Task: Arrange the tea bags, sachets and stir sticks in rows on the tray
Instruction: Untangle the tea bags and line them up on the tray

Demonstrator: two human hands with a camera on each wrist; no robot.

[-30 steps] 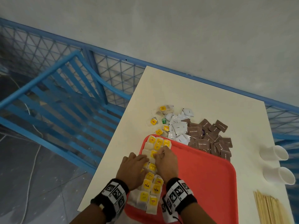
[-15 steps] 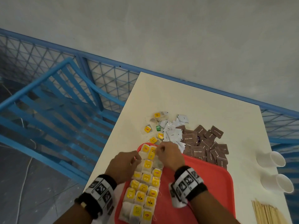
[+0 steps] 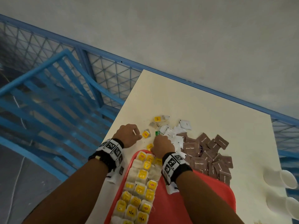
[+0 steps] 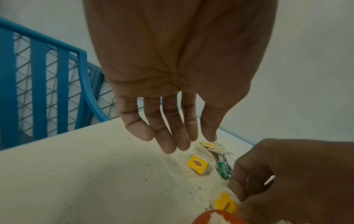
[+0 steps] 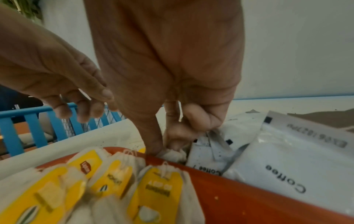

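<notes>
Tea bags with yellow tags (image 3: 140,183) lie in rows along the left side of the red tray (image 3: 202,204). Just past the tray's far rim, my right hand (image 3: 155,143) pinches a loose tea bag (image 3: 149,146) between thumb and forefinger; the pinch (image 5: 164,147) shows in the right wrist view. My left hand (image 3: 133,135) hovers with straight fingers (image 4: 168,145) over another loose tea bag (image 3: 146,134) and holds nothing. White coffee sachets (image 3: 174,135) and brown sugar sachets (image 3: 210,156) lie heaped on the table beyond the tray.
More loose tea bags (image 3: 158,120) and a green sachet (image 3: 157,133) lie on the cream table (image 3: 186,97). Two white cups (image 3: 279,178) lie on their sides at the right edge. A blue railing (image 3: 64,88) runs along the left and far sides.
Both hands left the tea bag rows on the tray and moved forward to the loose pile. My right hand has taken hold of a tea bag there.
</notes>
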